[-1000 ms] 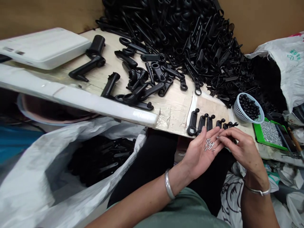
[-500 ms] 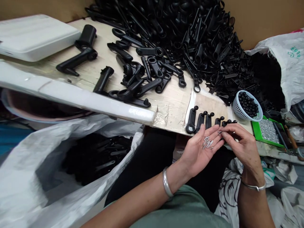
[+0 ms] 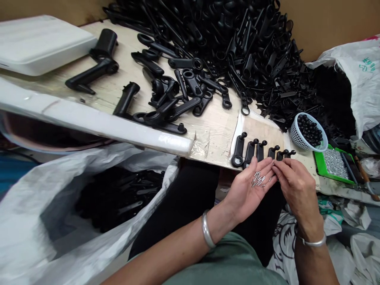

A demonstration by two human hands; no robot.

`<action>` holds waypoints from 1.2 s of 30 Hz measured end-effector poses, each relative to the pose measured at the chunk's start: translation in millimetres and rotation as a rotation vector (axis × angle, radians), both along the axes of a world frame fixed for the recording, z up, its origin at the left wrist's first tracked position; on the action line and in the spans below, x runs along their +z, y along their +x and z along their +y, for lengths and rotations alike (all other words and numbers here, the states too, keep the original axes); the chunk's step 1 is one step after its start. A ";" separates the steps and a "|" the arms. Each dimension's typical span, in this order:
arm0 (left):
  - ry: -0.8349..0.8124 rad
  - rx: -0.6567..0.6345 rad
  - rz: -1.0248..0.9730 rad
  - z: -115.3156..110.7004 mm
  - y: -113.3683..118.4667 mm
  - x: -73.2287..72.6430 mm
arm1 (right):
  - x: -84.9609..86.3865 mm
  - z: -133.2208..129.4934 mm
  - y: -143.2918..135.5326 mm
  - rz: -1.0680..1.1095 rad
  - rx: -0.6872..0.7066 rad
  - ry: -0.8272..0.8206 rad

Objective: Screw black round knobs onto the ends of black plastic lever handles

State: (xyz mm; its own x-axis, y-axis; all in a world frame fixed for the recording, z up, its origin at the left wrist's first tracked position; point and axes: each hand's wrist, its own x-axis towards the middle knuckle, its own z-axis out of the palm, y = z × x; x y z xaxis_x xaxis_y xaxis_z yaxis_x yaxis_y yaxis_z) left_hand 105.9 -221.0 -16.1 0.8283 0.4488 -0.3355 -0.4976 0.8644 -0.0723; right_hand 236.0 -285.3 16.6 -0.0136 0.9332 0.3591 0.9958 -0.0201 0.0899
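Observation:
My left hand [image 3: 245, 194] is palm up with its fingers stretched out, and several small metal pins [image 3: 259, 179] lie on it. Thumb and fingers of my right hand [image 3: 297, 182] are pinched together at the left fingertips; what they hold, if anything, is too small to make out. Just beyond the hands, a row of several black handle parts [image 3: 238, 150] with knobs stands along the table edge, partly hidden by my fingers.
A large heap of black parts [image 3: 208, 35] covers the back of the table [image 3: 213, 138]. At the right are a blue basket [image 3: 297, 136] of black balls and a green tray [image 3: 320, 162] of metal pins. A white sack [image 3: 26, 202] of black parts sits lower left.
My right hand has shifted slightly left and turned, its pinched fingertips now close against the left fingertips. The pin seen between them before is no longer distinct. My left hand has barely moved.

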 end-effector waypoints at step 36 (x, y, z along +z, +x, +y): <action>0.020 -0.027 0.006 0.6 -4.7 0.4 | 0.9 81.2 25.0 0.443 0.019 -0.039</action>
State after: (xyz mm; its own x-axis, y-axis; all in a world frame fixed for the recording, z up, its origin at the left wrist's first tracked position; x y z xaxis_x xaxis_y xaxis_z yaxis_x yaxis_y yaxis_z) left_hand 101.2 -220.4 -15.7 0.8382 0.4329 -0.3316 -0.4744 0.8788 -0.0518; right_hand 261.0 -204.0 17.5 0.1168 0.9474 0.2981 0.9384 -0.0070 -0.3455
